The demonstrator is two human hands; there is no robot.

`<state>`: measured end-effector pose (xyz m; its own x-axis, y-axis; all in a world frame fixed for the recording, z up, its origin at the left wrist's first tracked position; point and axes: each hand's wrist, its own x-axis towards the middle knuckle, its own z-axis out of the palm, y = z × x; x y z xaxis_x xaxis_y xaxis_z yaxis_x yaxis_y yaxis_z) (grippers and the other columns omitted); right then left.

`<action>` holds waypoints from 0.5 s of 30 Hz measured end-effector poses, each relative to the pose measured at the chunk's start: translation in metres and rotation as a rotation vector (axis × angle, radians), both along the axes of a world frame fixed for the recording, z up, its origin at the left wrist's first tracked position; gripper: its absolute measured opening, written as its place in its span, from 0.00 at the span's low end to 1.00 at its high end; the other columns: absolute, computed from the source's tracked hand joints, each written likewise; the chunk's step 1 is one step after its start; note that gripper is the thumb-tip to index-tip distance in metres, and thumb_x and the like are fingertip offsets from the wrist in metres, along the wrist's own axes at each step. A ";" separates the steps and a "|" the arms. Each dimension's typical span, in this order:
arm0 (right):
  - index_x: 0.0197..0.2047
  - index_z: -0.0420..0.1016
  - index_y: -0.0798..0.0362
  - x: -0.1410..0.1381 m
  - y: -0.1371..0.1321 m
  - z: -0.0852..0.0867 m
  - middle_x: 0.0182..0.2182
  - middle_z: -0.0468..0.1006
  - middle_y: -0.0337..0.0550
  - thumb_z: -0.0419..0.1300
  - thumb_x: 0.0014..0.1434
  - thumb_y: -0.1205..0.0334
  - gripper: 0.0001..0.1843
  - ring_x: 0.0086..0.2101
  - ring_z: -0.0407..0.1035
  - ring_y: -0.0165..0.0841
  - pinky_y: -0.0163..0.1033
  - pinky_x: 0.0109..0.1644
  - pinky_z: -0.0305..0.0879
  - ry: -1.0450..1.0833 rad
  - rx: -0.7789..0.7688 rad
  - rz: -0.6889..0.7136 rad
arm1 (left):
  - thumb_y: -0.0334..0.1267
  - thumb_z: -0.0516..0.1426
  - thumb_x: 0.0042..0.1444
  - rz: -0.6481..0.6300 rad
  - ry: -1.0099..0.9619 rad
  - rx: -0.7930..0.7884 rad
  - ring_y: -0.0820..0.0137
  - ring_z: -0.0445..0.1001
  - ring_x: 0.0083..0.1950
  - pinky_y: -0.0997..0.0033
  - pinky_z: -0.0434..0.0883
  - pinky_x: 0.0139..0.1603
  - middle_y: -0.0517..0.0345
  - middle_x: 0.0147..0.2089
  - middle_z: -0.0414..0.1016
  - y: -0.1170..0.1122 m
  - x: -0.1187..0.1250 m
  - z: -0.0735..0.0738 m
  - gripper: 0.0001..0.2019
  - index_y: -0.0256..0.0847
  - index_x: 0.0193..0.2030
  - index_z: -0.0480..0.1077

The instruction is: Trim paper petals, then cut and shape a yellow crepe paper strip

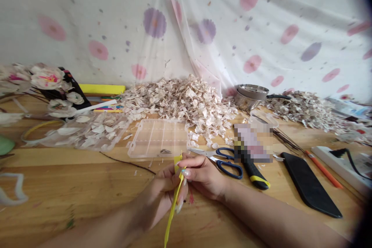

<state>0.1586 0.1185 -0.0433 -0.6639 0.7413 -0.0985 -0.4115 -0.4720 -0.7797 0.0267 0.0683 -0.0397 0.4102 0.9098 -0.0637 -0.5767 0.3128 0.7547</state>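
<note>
Both hands meet low in the middle of the head view, over the wooden table. A thin yellow paper strip (171,213) runs between them, its long tail hanging down toward me. My left hand (165,186) is closed on the strip from the left side. From the right, my right hand (205,174) pinches it near its wider top end with thumb and forefinger. Just beyond the fingers lies a clear divided plastic box (158,133) with a few small dark bits in it. Blue-handled scissors (231,168) lie to the right of my right hand, blades pointing left.
Heaped pale dried petals (186,100) cover the back. On the right are a black-and-yellow knife handle (255,174), a black sheath (310,184), an orange pen (322,168) and a power strip (343,166). White artificial flowers (49,77) stand left; a twig (128,161) lies closer.
</note>
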 end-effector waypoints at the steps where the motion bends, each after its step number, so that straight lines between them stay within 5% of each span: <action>1: 0.30 0.81 0.54 0.000 0.000 0.000 0.27 0.79 0.39 0.73 0.37 0.64 0.13 0.27 0.72 0.26 0.35 0.37 0.66 -0.005 -0.001 -0.005 | 0.48 0.61 0.49 0.000 0.006 -0.010 0.77 0.55 0.18 0.75 0.53 0.22 0.64 0.14 0.61 0.000 0.000 0.001 0.18 0.38 0.18 0.64; 10: 0.31 0.81 0.54 0.000 0.001 0.000 0.26 0.78 0.39 0.74 0.37 0.62 0.14 0.26 0.70 0.26 0.35 0.34 0.64 -0.023 0.010 0.019 | 0.43 0.63 0.48 0.008 -0.055 -0.086 0.77 0.57 0.19 0.76 0.56 0.23 0.64 0.16 0.64 0.000 0.000 -0.004 0.11 0.37 0.26 0.70; 15: 0.29 0.81 0.56 0.000 0.001 0.004 0.22 0.75 0.37 0.72 0.41 0.59 0.12 0.22 0.64 0.22 0.30 0.29 0.59 -0.040 0.004 0.022 | 0.46 0.65 0.44 0.018 -0.022 -0.098 0.78 0.58 0.18 0.77 0.58 0.22 0.63 0.15 0.65 0.001 0.002 -0.002 0.17 0.36 0.18 0.68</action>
<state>0.1581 0.1192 -0.0392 -0.6753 0.7273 -0.1220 -0.3698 -0.4771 -0.7973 0.0290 0.0688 -0.0421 0.3965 0.9067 -0.1440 -0.5993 0.3744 0.7076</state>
